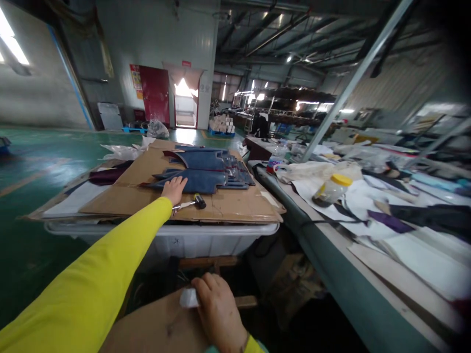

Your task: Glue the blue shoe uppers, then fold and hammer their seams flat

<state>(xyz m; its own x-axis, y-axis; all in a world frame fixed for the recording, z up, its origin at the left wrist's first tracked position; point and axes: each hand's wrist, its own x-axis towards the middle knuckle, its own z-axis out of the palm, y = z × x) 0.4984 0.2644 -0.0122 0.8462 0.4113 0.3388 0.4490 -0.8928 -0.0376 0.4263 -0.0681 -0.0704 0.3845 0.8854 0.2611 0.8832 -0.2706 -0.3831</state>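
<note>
My left hand (174, 189), in a yellow sleeve, reaches forward and lies with its fingers on the near edge of a stack of blue cut pieces (200, 180), leather or fabric. A second blue stack (204, 159) lies just behind it. Beside my left hand is a hammer (199, 200) with a black and yellow head. My right hand (222, 311) is low in front, its fingers curled at the edge of a brown board (158, 326). A small whitish block (189, 297) sticks out from those fingers; its exact kind is unclear.
The stacks lie on a cardboard sheet (121, 198) over a white tub (162, 229). To the right, a long table (333, 240) carries papers, fabric scraps and a yellow-lidded jar (333, 190). A slanted metal post (353, 83) rises from it. Green floor (22, 196) is at left.
</note>
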